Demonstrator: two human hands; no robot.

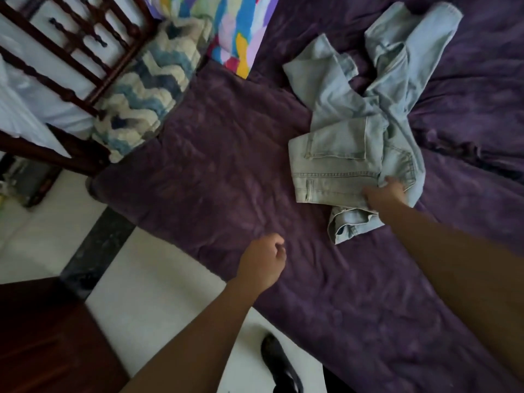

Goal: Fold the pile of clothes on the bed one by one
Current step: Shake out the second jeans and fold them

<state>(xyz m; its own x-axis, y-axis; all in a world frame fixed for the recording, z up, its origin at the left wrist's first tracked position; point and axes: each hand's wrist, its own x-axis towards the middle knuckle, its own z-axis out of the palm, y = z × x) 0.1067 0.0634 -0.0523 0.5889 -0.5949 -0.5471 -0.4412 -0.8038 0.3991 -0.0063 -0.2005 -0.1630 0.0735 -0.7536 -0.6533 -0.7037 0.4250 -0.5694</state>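
A pair of light blue jeans (348,129) lies crumpled on the purple bedspread (221,171), legs stretched toward the far right, waistband nearest me. My right hand (385,195) grips the jeans at the waistband, fingers tucked into the denim. My left hand (262,260) hovers over the near edge of the bed, fingers curled shut with nothing in them, well to the left of the jeans.
A blue-and-white zigzag blanket (147,89) and a multicoloured quilt (235,32) lie at the head of the bed, beside a dark wooden headboard (71,52). White floor (158,302), a dark wooden cabinet (48,341) and a black shoe (280,364) sit below.
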